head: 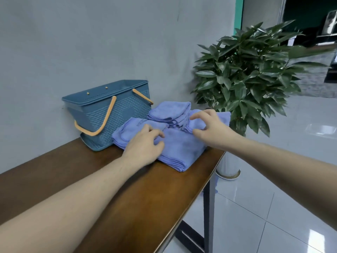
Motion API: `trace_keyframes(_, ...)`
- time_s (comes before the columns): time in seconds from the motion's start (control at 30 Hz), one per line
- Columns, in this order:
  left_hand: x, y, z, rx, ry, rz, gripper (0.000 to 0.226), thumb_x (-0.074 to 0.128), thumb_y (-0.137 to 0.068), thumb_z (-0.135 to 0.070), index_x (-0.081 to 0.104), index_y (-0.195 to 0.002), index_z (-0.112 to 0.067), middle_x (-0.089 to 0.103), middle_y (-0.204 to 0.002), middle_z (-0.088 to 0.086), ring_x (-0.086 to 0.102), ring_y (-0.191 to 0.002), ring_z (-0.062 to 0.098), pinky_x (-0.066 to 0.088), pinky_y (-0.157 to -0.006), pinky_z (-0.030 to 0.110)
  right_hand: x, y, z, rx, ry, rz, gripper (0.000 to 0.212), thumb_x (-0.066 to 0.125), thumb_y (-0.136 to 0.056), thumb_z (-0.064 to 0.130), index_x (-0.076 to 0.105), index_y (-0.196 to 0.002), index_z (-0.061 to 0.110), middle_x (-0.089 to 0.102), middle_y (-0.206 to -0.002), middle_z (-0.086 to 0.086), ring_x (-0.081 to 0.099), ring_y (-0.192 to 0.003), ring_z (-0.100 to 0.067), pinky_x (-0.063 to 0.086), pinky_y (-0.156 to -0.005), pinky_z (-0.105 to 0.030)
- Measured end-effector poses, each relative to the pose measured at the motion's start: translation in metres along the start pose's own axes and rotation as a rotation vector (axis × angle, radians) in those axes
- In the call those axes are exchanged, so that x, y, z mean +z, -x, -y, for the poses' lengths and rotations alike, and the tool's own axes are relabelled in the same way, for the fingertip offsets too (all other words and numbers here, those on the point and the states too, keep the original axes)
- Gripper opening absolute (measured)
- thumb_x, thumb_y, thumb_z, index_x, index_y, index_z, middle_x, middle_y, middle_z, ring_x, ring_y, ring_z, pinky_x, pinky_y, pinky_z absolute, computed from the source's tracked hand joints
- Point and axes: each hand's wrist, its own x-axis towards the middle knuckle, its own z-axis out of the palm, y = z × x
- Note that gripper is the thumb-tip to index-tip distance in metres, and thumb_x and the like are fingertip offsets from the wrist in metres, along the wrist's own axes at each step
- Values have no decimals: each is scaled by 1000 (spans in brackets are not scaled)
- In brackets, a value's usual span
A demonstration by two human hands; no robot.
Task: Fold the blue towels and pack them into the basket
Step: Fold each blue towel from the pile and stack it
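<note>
Basket [116, 114]: dusty blue plastic, woven-look ribbing on the walls, dotted holes at rim and base, orange handles [102, 123]. Towels [175, 143]: periwinkle blue, plain; one bears darker lettering. Table [138, 198]: dark reddish-brown wood. Wall [91, 42]: pale grey. Plant [251, 73]: glossy dark green leaves, white pot [228, 167] with gold rim.

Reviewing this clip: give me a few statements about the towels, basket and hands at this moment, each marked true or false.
1. The basket stands on the table left of the blue towels. True.
2. The left hand grips a basket handle. False: it rests on the towels.
3. The right hand is on the towels. True.
4. The potted plant stands on the table. False: it stands on the floor beside it.
</note>
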Motion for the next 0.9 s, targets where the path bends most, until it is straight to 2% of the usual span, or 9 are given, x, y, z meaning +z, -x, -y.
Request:
trace_keyframes(0.13,-36,88,53,-96,-40,-59,22,59,-90,-37,67,-111,-33,49,-106,-9,57,-100,17,47,-94,38,47,36,53,-148,-50,188,40,63,-90,15,57,-128,26,42,-132,3,48,-78,5,40,-89,-24)
trace_keyframes(0.27,-79,183,105,-260,-110,-75,21,57,-94,-38,63,-114,-38,48,-111,-14,53,-89,11,46,-92,36,99,69,110,-282,-103,314,40,68,-89,16,58,-127,27,45,-128,5,48,-104,4,39,-106,-24)
trace_keyframes(0.37,-105,250,136,-357,-159,-110,23,56,-96,-37,62,-118,-35,51,-117,-11,52,-91,12,45,-88,33,133,88,153,-337,-123,420,40,68,-91,22,57,-126,36,42,-128,11,53,-97,6,41,-103,-22)
trace_keyframes(0.47,-124,306,158,-363,-217,-166,24,59,-95,-34,65,-118,-30,55,-118,-10,50,-88,10,47,-88,33,168,108,193,-379,-158,523,39,67,-92,24,55,-124,41,41,-131,14,59,-94,-1,44,-97,-18)
trace_keyframes(0.53,-134,335,170,-330,-325,-205,24,59,-94,-34,67,-116,-27,58,-118,-8,56,-99,13,47,-91,33,190,119,216,-407,-172,572,38,66,-93,27,53,-123,45,40,-131,18,60,-88,-3,42,-87,-10)
trace_keyframes(0.6,-139,359,181,-326,-373,-235,28,55,-92,-37,68,-114,-26,59,-120,-6,58,-111,18,47,-94,36,211,128,237,-430,-188,612,37,65,-94,31,52,-125,47,40,-131,21,61,-87,-5,43,-84,-9)
trace_keyframes(0.73,-144,386,191,-380,-132,-390,33,50,-92,-37,61,-122,-26,53,-126,-12,54,-117,11,49,-95,35,250,150,276,-510,-248,665,40,64,-96,31,50,-132,44,41,-131,24,63,-87,-5,47,-84,-11)
trace_keyframes(0.83,-149,380,186,-340,89,-611,27,56,-96,-23,54,-119,-34,50,-119,-20,58,-104,5,54,-84,32,271,157,301,-539,-338,649,43,65,-96,28,50,-135,41,46,-132,22,65,-85,-7,45,-81,-9)
trace_keyframes(0.9,-155,374,187,-381,332,-767,40,58,-97,-14,47,-122,-43,52,-119,-15,63,-99,10,58,-80,36,283,153,325,-563,-381,636,44,63,-97,25,50,-137,37,49,-135,17,64,-81,-8,45,-76,-9)
